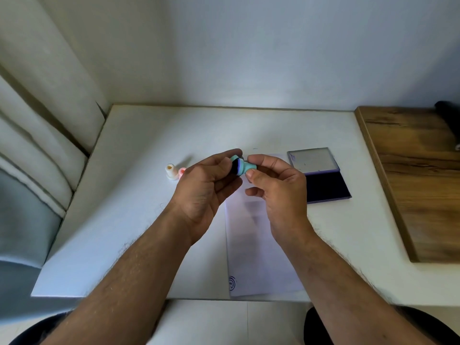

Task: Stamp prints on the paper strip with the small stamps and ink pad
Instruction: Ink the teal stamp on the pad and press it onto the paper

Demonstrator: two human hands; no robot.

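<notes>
A white rectangular table [129, 195] is showing bare surface at left. A long white paper strip [258, 245] is reaching its near edge, one blue print [232, 282] at that end. An open purple ink pad [321, 175] is lying right of the strip. The left hand [206, 192] is pinching a teal cap [235, 160]; the right hand [278, 188] is pinching the small teal stamp [246, 168], raised above the strip. Cream [171, 171] and pink stamps [181, 172] are standing left.

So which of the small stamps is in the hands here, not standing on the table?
The teal stamp, held between the left hand and right hand. The cream stamp and the pink stamp beside it stand on the table, left of the hands.
</notes>
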